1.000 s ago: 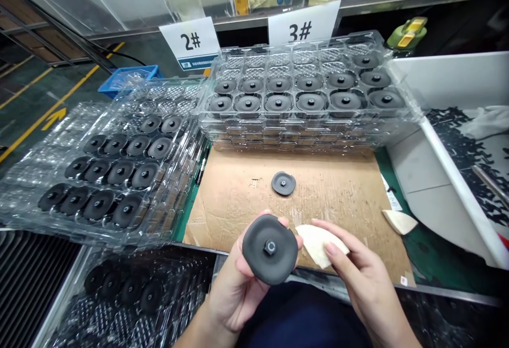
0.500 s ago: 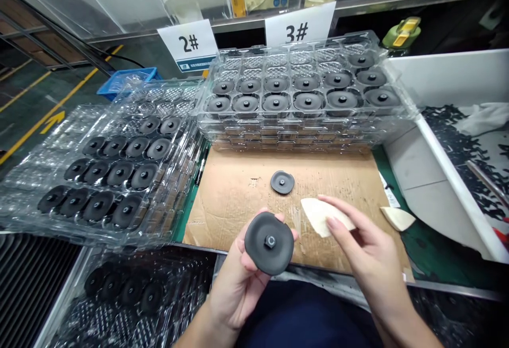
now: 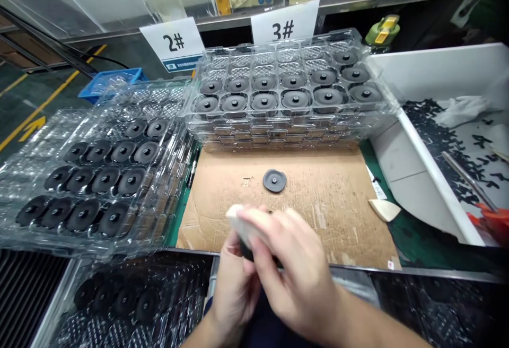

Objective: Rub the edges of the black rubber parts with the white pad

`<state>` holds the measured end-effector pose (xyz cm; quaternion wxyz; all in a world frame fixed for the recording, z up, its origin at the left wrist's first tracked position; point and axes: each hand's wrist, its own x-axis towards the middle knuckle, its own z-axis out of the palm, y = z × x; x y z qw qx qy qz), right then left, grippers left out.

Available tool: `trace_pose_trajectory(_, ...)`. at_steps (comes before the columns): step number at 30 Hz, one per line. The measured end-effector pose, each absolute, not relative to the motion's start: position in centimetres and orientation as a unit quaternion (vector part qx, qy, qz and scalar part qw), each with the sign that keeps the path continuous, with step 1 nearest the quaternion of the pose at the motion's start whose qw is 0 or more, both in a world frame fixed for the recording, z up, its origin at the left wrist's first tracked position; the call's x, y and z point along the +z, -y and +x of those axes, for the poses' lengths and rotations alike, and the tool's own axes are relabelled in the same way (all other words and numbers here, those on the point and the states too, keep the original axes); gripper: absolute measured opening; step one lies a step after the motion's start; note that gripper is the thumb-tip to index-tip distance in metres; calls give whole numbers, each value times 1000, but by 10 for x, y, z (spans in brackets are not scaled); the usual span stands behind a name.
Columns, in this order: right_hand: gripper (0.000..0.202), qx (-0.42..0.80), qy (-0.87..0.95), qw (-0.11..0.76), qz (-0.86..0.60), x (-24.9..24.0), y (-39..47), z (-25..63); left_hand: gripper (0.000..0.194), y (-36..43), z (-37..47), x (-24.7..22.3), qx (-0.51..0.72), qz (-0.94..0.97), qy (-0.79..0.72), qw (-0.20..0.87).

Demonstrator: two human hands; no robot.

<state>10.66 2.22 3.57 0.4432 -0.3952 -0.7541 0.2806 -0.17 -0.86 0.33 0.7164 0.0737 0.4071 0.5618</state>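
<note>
Close to the front edge of the cardboard, my left hand (image 3: 236, 287) is closed around a black dished disc (image 3: 245, 251), now mostly hidden by fingers. My right hand (image 3: 300, 266) pinches a cream-white wedge-shaped pad (image 3: 239, 220) over that disc. Motion blurs the pad, and whether it presses on the disc's face or rim I cannot tell. Beyond my hands, another black disc (image 3: 274, 180) with a raised centre stud lies on the cardboard sheet (image 3: 338, 194). A second cream pad (image 3: 384, 209) rests at the sheet's right edge.
Stacked clear trays (image 3: 278, 125) with black discs stand at the back. More clear trays (image 3: 147, 199) of discs fill the left side. On the right is a white bin (image 3: 433, 178) with small black pieces and a red-handled tool (image 3: 487, 215). A green-lidded bottle (image 3: 382, 32) stands behind.
My right hand has moved left, bringing the pad from beside the disc to over it. My left hand still holds the disc, now largely covered. The view has shifted slightly.
</note>
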Motion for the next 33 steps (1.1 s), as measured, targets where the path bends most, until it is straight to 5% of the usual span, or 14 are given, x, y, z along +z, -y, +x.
trace_pose_trajectory(5, 24, 471, 670, 372, -437, 19, -10, 141, 53, 5, -15, 2, 613, 111, -390, 678)
trace_pose_trajectory(11, 30, 479, 450, 464, -594, -27, -6, 166, 53, -1, -10, 4, 608, 86, -371, 697)
trace_pose_trajectory(17, 31, 392, 537, 465, -584, 6, -11, 151, 56, 3, -4, 2, 602, 88, -360, 707)
trace_pose_trajectory(21, 40, 285, 704, 478, -441, 36, -14, 129, 46, 8, -4, 3, 583, 80, -373, 717)
trace_pose_trajectory(26, 27, 355, 813, 317, -335, 43, -25, 115, 44, 12, -11, -3, 577, 81, -386, 715)
trace_pose_trajectory(30, 31, 266, 795, 375, -396, 41, -30, 108, 41, 13, -9, -5, 557, 82, -373, 738)
trace_pose_trajectory(33, 29, 309, 819, 352, -332, 41, -23, 119, 44, 11, -13, -3, 559, 83, -353, 746)
